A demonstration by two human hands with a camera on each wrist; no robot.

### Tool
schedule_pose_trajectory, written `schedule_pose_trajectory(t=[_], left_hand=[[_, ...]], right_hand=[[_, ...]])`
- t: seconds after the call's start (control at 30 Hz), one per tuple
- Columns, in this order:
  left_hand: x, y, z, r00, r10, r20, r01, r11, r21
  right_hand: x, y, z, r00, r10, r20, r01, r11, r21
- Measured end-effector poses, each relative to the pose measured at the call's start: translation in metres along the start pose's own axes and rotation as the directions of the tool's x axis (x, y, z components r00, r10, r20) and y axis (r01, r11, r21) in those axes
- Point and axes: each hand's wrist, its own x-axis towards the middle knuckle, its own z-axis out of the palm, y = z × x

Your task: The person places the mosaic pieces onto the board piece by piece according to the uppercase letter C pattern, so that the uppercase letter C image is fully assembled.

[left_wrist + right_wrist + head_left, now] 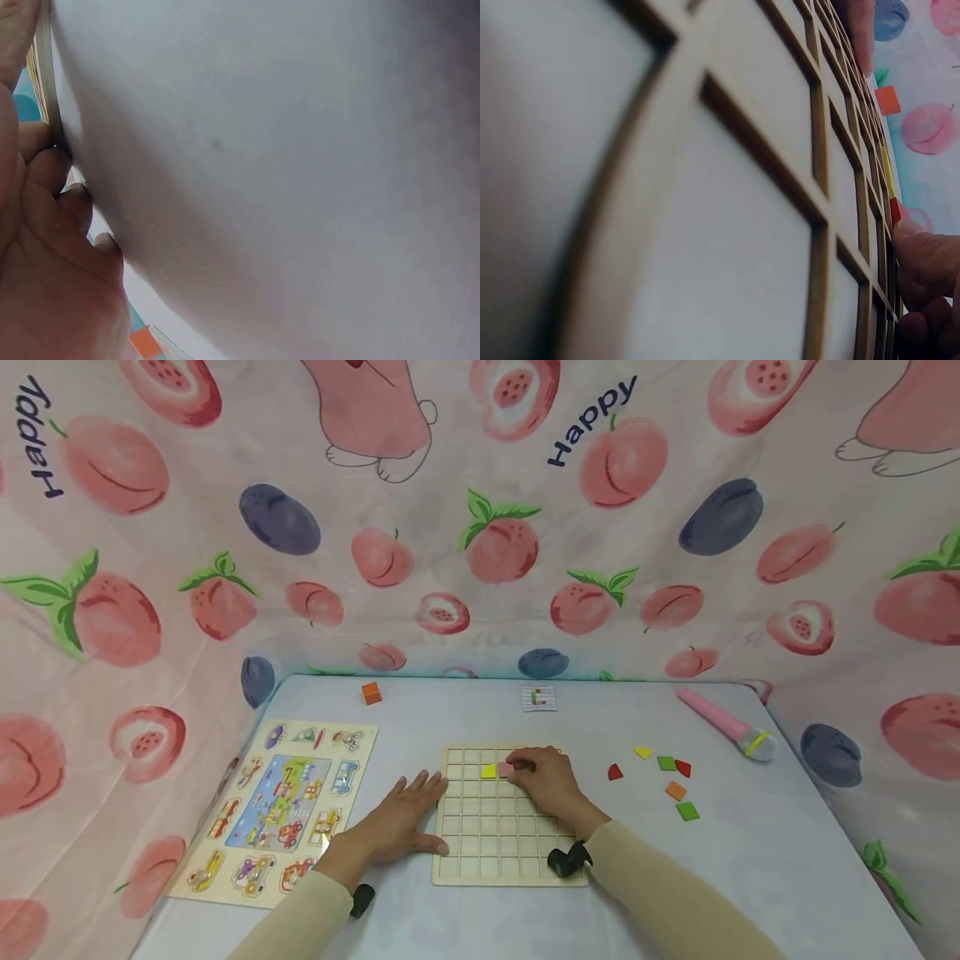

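Right hand [551, 783] pinches 1 reddish tile [504, 771], lower centre of frame, just beside yellow tile [488, 771] on grid [489, 843] | Left hand [397, 825] spread at grid's left edge | Best: brace grid, square reddish tile before pressing flat, yellow tile undisturbed

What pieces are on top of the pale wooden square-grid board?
A small flat yellow tile near its far side, and beside it a small reddish tile pinched by the bare right hand. Cells beneath the hand are covered, so whether they hold anything cannot be seen.
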Motion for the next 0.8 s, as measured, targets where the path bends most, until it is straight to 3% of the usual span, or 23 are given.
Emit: schedule_pose_trajectory(t=[0.8], left_hand=[[-0.0014, 0.0044, -0.0020, 1.000, -0.009, 0.002, 0.009, 1.000, -0.001]], right_hand=[[0.0001, -0.0023, 0.0002, 1.000, -0.003, 0.016, 0.003, 0.999, -0.052]])
